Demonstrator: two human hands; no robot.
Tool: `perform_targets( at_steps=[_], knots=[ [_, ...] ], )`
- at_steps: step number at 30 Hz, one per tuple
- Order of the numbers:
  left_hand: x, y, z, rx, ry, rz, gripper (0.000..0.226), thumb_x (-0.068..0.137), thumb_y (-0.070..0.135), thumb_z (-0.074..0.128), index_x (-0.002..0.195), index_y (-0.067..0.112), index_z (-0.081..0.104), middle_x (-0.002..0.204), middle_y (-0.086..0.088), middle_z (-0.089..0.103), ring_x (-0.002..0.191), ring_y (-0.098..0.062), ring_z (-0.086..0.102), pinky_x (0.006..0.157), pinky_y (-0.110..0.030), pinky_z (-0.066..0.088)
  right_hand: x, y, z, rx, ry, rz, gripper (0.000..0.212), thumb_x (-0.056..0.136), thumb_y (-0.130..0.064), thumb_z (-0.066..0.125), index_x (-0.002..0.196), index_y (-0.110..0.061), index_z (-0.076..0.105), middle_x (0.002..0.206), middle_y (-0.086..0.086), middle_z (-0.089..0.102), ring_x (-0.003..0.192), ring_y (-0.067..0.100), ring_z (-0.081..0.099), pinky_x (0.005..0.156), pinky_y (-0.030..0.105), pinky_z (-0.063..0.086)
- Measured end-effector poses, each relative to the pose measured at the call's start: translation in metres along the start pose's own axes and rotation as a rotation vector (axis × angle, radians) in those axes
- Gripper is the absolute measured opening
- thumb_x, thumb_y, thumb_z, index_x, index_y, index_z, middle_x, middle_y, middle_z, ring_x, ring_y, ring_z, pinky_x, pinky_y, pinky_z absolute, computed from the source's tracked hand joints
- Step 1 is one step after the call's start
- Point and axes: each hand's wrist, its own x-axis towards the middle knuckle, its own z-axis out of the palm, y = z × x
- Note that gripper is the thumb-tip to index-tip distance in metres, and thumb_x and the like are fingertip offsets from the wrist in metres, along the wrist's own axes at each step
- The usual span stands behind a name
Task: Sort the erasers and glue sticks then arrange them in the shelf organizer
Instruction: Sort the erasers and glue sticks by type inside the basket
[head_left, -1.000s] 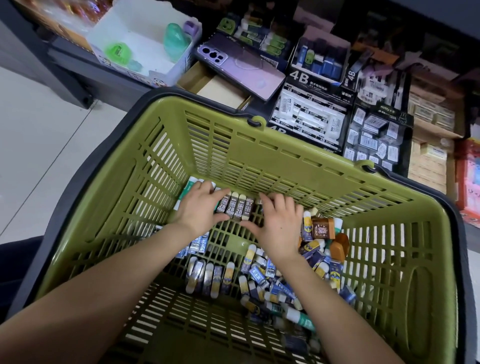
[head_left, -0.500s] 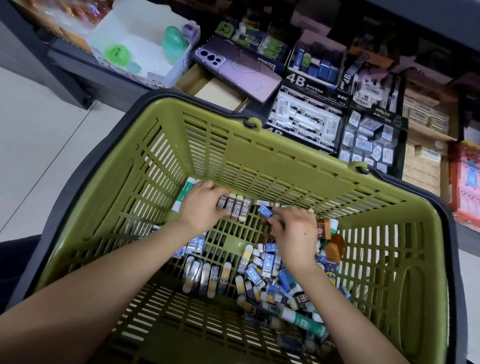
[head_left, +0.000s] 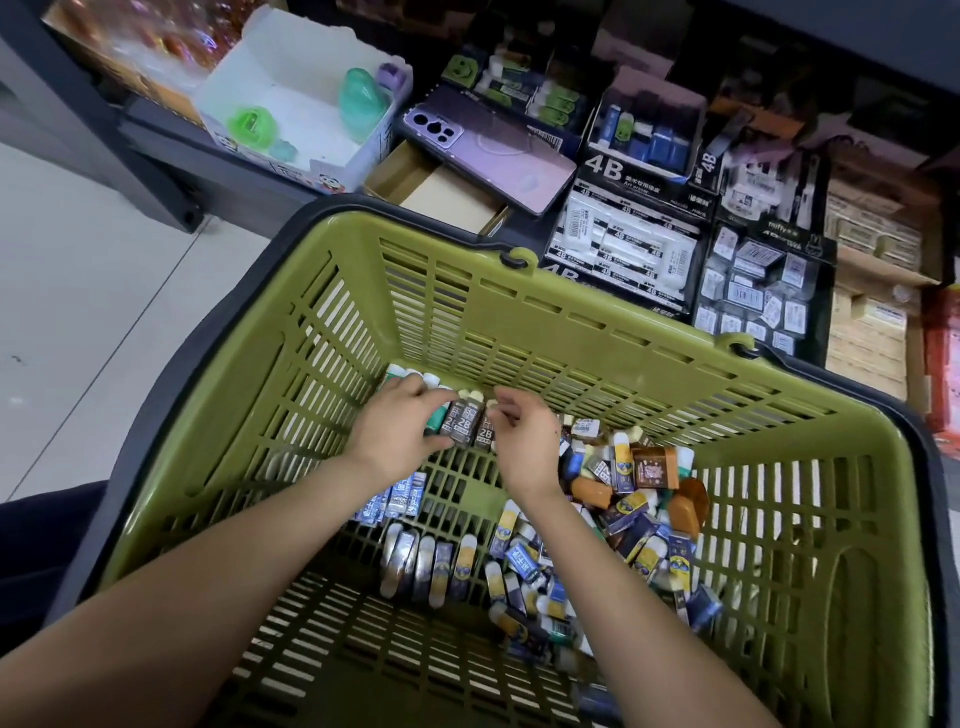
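Sorting looks partway done: the left hand (head_left: 400, 431) grips the row of erasers (head_left: 470, 427) and the right hand (head_left: 524, 441) pinches its end. A mixed heap (head_left: 623, 499) lies unsorted at the basket's (head_left: 571, 332) right. Shelving seems not yet begun.

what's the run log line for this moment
stage: sorting in basket | left hand: holds 2B eraser row | right hand: fingers curled at row's end, grip unclear | loose pile: beside right hand
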Motion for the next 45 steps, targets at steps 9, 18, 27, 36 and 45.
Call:
perform_targets(
  at_steps=[9, 18, 27, 36, 45],
  knots=[
    [0.009, 0.016, 0.009, 0.156, -0.103, 0.103, 0.075, 0.084, 0.048, 0.063, 0.147, 0.035, 0.024, 0.119, -0.005, 0.045, 0.114, -0.022, 0.037, 0.091, -0.032, 0.040, -0.015, 0.034, -0.072, -0.758, 0.351, -0.198, 0.012, 0.077, -0.014, 0.075, 0.087, -0.007, 0.074, 0.070, 0.010, 0.070, 0.072, 0.033, 0.059, 0.066, 0.038, 0.044],
    [0.009, 0.009, 0.009, 0.107, -0.062, 0.054, 0.071, 0.083, 0.048, 0.064, 0.144, 0.036, 0.031, 0.115, -0.005, 0.046, 0.109, -0.021, 0.040, 0.088, -0.030, 0.036, -0.013, 0.035, -0.057, -0.726, 0.184, -0.590, 0.023, 0.071, -0.013, 0.082, 0.089, -0.004, 0.072, 0.083, 0.006, 0.070, 0.073, 0.027, 0.062, 0.068, 0.032, 0.045],
    [0.009, 0.007, 0.011, 0.055, -0.048, 0.046, 0.069, 0.084, 0.045, 0.065, 0.145, 0.036, 0.032, 0.110, -0.005, 0.045, 0.108, -0.021, 0.039, 0.089, -0.030, 0.036, -0.008, 0.040, -0.044, -1.082, -0.057, -0.449, 0.056, 0.066, -0.018, 0.083, 0.116, -0.002, 0.063, 0.100, 0.010, 0.065, 0.090, 0.024, 0.063, 0.084, 0.032, 0.049],
    [0.009, 0.008, 0.010, 0.029, -0.048, 0.040, 0.070, 0.083, 0.044, 0.066, 0.145, 0.034, 0.033, 0.111, -0.006, 0.046, 0.109, -0.023, 0.040, 0.091, -0.032, 0.037, 0.006, 0.035, -0.047, -1.082, -0.190, -0.340, 0.041, 0.092, -0.046, 0.052, 0.115, -0.013, 0.056, 0.108, 0.008, 0.060, 0.095, 0.027, 0.061, 0.073, 0.032, 0.045],
    [0.013, 0.001, 0.012, 0.031, -0.023, 0.021, 0.066, 0.083, 0.047, 0.065, 0.142, 0.031, 0.040, 0.116, -0.005, 0.049, 0.114, -0.023, 0.040, 0.093, -0.032, 0.039, 0.007, 0.026, -0.027, -1.087, -0.086, -0.245, 0.022, 0.086, -0.010, 0.052, 0.104, -0.013, 0.064, 0.097, 0.006, 0.065, 0.089, 0.026, 0.062, 0.070, 0.029, 0.038]
  ],
)
